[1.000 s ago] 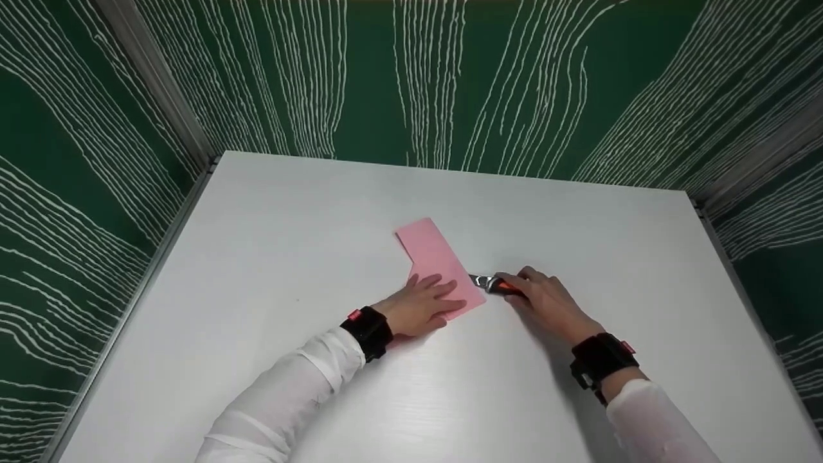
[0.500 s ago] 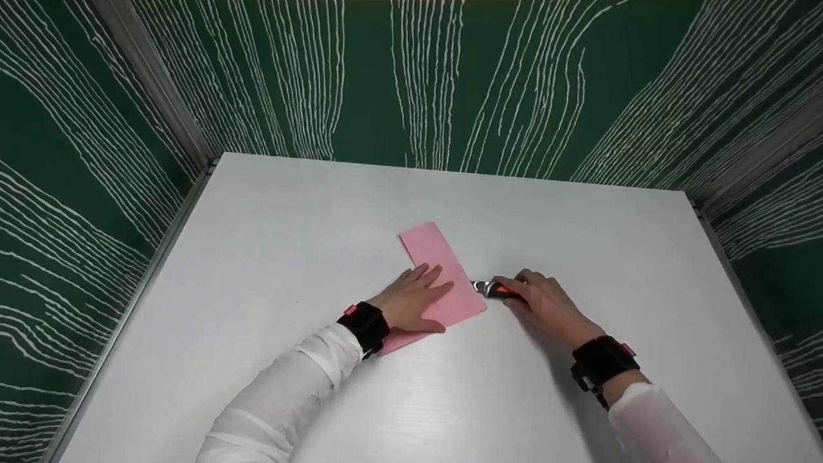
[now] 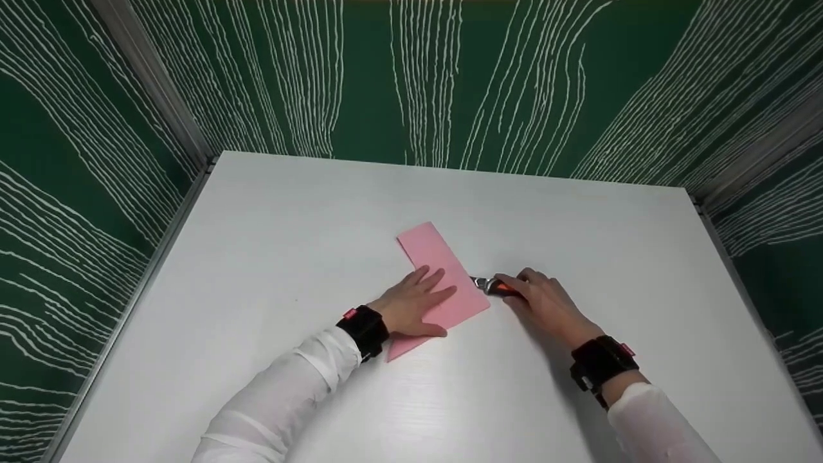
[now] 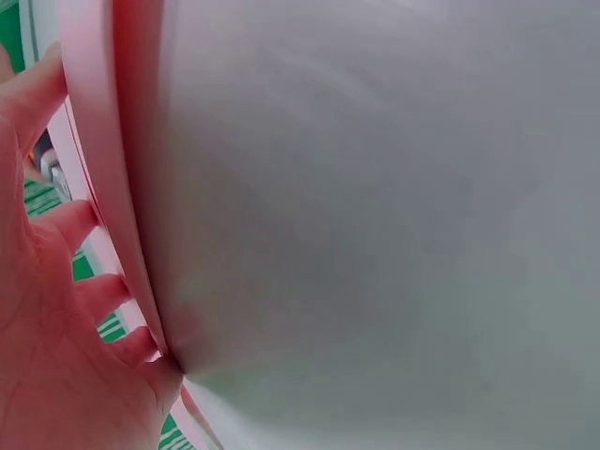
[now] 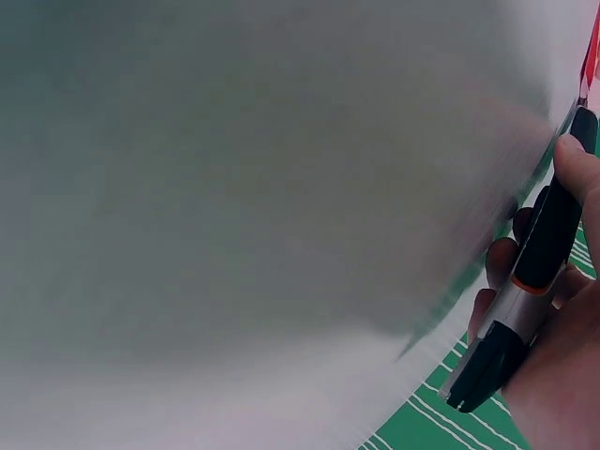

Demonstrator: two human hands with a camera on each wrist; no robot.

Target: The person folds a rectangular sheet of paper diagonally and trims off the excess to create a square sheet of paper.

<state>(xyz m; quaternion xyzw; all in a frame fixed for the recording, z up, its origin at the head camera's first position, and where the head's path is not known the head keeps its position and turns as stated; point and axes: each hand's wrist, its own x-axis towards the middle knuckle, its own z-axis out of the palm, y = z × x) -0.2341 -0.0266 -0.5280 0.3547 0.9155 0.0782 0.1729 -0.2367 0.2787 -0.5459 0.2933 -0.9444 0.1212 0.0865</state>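
A folded sheet of pink paper (image 3: 432, 247) lies slantwise on the white table. My left hand (image 3: 415, 305) rests flat on its lower part with fingers spread; in the left wrist view that hand (image 4: 70, 309) lies along the paper's folded layers (image 4: 98, 141). My right hand (image 3: 546, 301) grips a black and orange utility knife (image 3: 501, 287) at the paper's right edge. The knife's front end meets that edge, and its tip seems tucked under or between the layers. From the right wrist, the black and grey handle (image 5: 548, 239) shows inside the curled fingers and thumb.
The white table (image 3: 308, 218) stretches around the paper on all sides. Green walls with white wavy lines (image 3: 366, 83) rise behind it and at both sides. Black bands (image 3: 365, 331) circle both wrists.
My left hand has shifted slightly on the paper, its fingers now more spread and pointing further upward. The paper has slid and turned a little. The right hand and knife have barely moved.
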